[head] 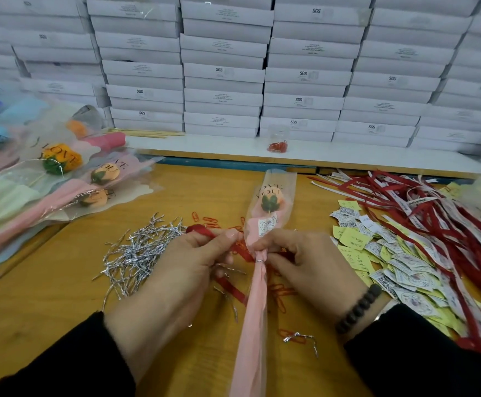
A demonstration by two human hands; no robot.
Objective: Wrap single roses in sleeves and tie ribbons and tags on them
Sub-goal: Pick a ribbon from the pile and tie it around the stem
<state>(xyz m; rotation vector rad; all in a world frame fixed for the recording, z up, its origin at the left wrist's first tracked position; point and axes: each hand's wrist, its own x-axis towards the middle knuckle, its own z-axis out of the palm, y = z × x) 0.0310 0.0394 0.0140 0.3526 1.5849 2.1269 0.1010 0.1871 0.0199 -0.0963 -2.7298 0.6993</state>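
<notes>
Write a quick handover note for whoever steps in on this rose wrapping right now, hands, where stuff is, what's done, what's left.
Left hand: pinches the red ribbon beside the sleeve neck.
Right hand: grips the wrapped rose at its gathered neck.
Done: rose is in its pink sleeve, a silver twist tie cinches the neck, a tag shows on the sleeve front.
Left: tie the ribbon round the neck, not yet knotted.
Supplies: spare silver ties to the left, tags pile and ribbons to the right, finished roses stacked far left.

left hand (193,262), right hand (299,262) | pinching red ribbon (205,230) | sleeved rose (272,199)
</notes>
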